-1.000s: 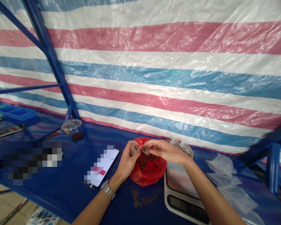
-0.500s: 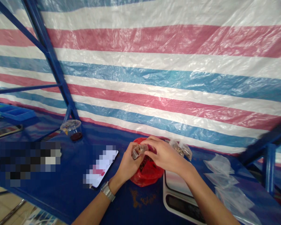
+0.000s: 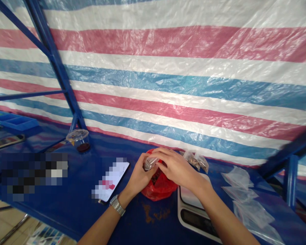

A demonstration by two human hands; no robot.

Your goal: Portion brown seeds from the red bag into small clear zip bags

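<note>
Holding a small clear bag (image 3: 149, 165) above an open red bag (image 3: 160, 191)

Nearest, a scale (image 3: 185, 220) lies partly beneath the right forearm, with brown smears (image 3: 150, 214) beside it on the blue table (image 3: 73, 207). Flat clear bags (image 3: 255, 212) overlap in a row farther right. A metal watch (image 3: 117, 205) circles the left wrist. The left hand (image 3: 140, 174) pinches the small clear bag between thumb and fingers, over the red bag, which has dark bits inside. The right hand (image 3: 175, 167) curves against the clear bag from the other side, fingers bent; whether they grip anything else is hidden. Left of the hands lies a phone (image 3: 117, 181), screen lit. Beyond the scale sit filled clear bags (image 3: 203, 164). Farther back stand a clear tub (image 3: 78, 139) holding something dark red and, at far left, a blue tray (image 3: 21, 123). Behind hangs a striped sheet (image 3: 168, 85).
</note>
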